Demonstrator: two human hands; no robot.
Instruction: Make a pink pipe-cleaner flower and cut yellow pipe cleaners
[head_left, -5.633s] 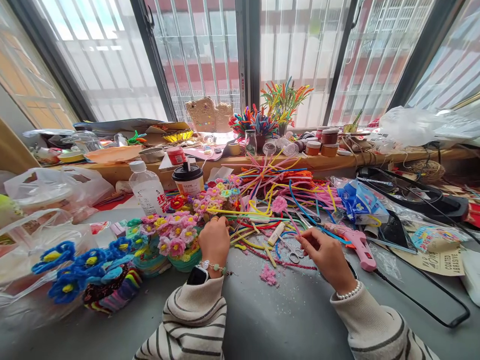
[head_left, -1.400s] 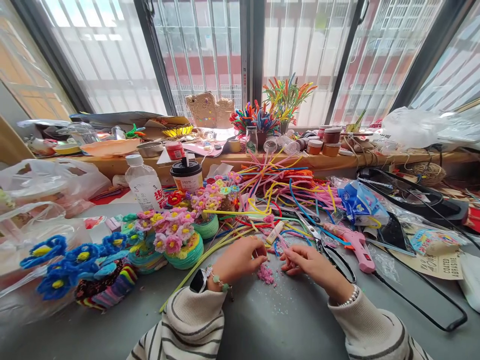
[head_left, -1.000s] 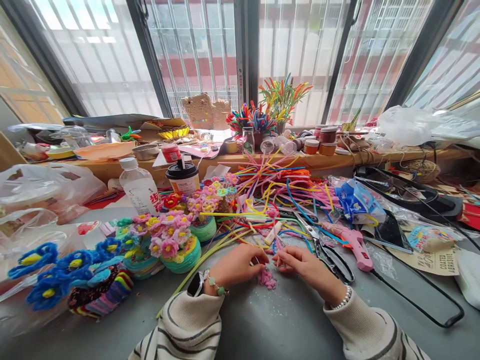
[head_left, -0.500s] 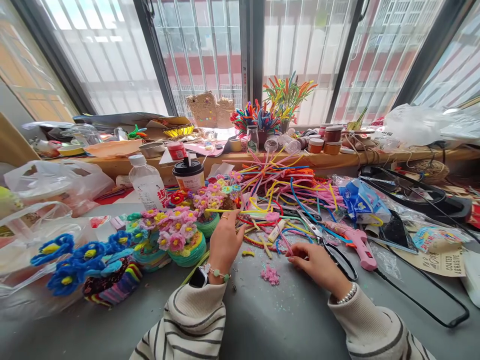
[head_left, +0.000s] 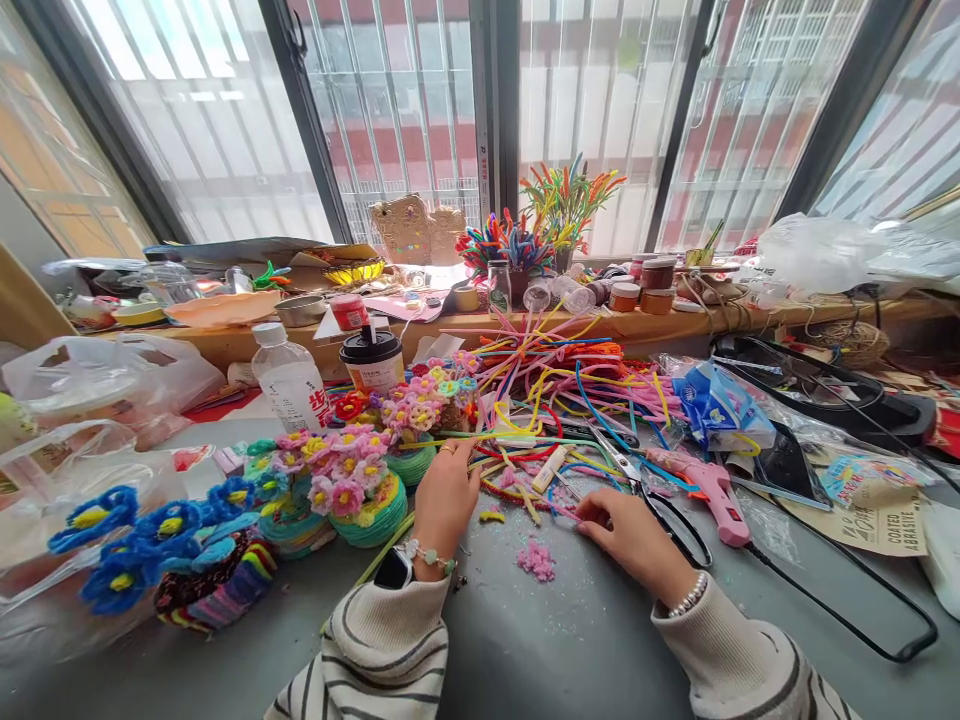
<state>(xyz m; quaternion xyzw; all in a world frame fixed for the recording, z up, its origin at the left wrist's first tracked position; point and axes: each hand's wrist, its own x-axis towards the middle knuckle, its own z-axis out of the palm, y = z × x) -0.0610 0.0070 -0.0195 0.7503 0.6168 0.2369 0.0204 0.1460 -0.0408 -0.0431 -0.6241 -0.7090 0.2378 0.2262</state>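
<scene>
My right hand [head_left: 626, 535] pinches the end of a thin pink pipe cleaner [head_left: 561, 509] between thumb and fingers, just above the grey tabletop. My left hand [head_left: 444, 495] reaches over the near edge of the pipe cleaner pile, its fingers stretched forward beside a yellow-green pipe cleaner [head_left: 510, 437]; its fingertips are partly hidden. Between the hands lies a small heap of pink fuzz clippings [head_left: 537, 561]. A short yellow piece [head_left: 492, 517] rests near my left thumb. Scissors [head_left: 637, 475] with black handles lie just beyond my right hand.
Pipe cleaner flower pots [head_left: 367, 510] and blue flowers [head_left: 169, 530] stand at left, a bottle [head_left: 285, 380] and lidded cup [head_left: 372, 362] behind. A pink glue gun [head_left: 718, 500] with its cord [head_left: 840, 590] lies at right. Loose pipe cleaners [head_left: 585, 370] spread below the windowsill.
My right hand has lowered the pink pipe cleaner towards the table, and its far end has dropped. My left hand has drawn its thumb closer to its fingers. The view has shifted slightly.
</scene>
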